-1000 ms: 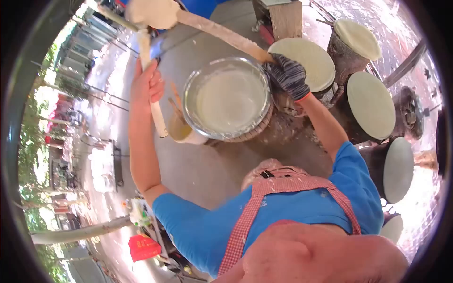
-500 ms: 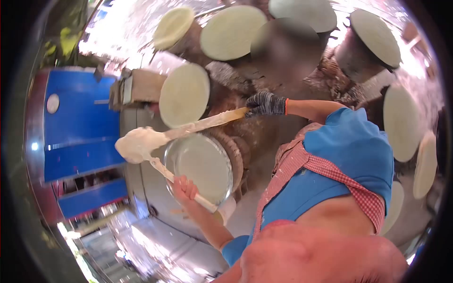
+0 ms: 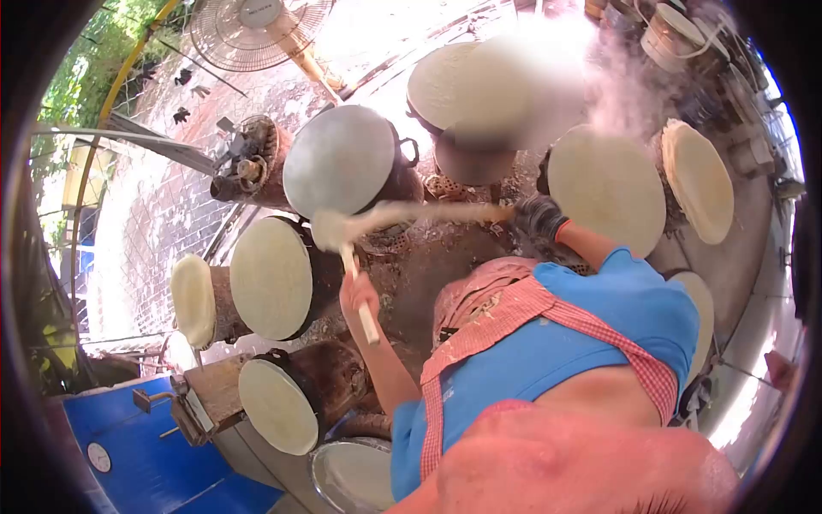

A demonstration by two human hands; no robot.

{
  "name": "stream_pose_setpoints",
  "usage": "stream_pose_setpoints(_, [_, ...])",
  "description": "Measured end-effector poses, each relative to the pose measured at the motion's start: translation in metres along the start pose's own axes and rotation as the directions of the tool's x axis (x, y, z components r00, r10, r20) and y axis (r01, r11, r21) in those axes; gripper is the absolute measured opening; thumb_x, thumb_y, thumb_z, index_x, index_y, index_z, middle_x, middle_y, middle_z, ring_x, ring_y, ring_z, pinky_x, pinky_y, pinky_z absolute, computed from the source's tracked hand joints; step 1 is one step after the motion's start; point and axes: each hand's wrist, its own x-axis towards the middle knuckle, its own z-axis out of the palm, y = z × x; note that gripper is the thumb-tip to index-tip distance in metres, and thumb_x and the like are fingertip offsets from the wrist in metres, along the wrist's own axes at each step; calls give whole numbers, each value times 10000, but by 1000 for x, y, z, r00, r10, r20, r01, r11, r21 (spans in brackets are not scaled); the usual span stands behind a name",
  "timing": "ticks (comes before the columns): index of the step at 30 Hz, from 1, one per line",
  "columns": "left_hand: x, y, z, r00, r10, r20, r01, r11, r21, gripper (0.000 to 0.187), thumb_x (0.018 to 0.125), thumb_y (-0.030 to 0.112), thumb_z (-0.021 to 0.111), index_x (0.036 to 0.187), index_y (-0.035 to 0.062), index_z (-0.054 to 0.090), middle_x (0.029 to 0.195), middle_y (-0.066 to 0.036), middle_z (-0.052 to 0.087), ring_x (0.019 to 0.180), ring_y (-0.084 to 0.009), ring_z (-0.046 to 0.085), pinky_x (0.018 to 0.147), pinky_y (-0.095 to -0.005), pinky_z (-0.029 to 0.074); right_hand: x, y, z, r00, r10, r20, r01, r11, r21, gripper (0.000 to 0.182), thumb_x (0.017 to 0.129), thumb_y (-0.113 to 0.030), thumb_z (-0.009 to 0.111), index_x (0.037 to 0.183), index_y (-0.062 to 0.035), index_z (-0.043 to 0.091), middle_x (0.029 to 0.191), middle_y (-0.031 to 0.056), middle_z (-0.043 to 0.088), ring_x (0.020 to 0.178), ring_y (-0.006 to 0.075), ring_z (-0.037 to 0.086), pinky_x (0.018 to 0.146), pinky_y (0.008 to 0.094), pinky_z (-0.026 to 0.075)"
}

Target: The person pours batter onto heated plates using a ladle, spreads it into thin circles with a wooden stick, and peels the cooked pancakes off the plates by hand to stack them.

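Note:
My right hand, in a dark knitted glove, is closed round the end of a long wooden stick coated with pale batter. My bare left hand grips a shorter wooden scraper, whose upper end meets the far end of the long stick. A blurred pale mass of batter is at that meeting point, so the shape of the tool ends is hidden. Both tools are just in front of a round griddle with a grey, steaming-looking top. A batter basin stands low in view.
Round griddles with pale sheets, such as this griddle and another, stand around me on brick-brown stoves. Steam rises at upper right. A fan stands beyond, and a blue panel is at lower left.
My view has turned, and the basin that was under the tools is now at the bottom edge. Both tools, still held, are now by the grey griddle. The batter mass looks smaller.

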Motion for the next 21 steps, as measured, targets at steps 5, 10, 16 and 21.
stream_pose_setpoints(5, [132, 63, 65, 954, 170, -248, 62, 696, 715, 76, 862, 177, 433, 926, 158, 396, 497, 15, 288, 327, -70, 265, 260, -206, 214, 85, -47, -63, 930, -43, -366, 16, 997, -74, 338, 746, -376, 539, 855, -61, 599, 782, 185, 583, 647, 310, 575, 595, 385, 456])
stream_pose_setpoints(10, [231, 88, 80, 790, 569, -228, 124, 216, 969, 317, 790, 89, 467, 1016, 230, 296, 495, 16, 280, 315, -79, 280, 257, -216, 232, 175, -137, -35, 933, -251, -258, 266, 964, 23, 353, 845, -332, 382, 1131, -127, 421, 770, 170, 582, 674, 315, 573, 596, 401, 444])
stream_pose_setpoints(16, [280, 214, -28, 368, 335, 867, 317, -922, 222, 641, 722, 4, 424, 1283, 230, 210, 653, -120, 544, 583, -259, 554, 533, -389, 456, 230, -117, 16, 995, 8, -103, -11, 999, -33, 242, 834, -273, 457, 1058, -214, 522, 680, 94, 585, 635, 250, 565, 554, 363, 437])
stream_pose_setpoints(21, [244, 153, 75, 639, 751, 163, 674, -650, 352, 700, 712, 8, 410, 1329, 199, 141, 1051, -207, 506, 877, -352, 540, 769, -417, 415, 248, -124, 76, 803, -271, -531, 471, 834, 287, 251, 777, -218, 593, 1017, -146, 589, 746, 91, 622, 920, 123, 526, 664, 302, 444])
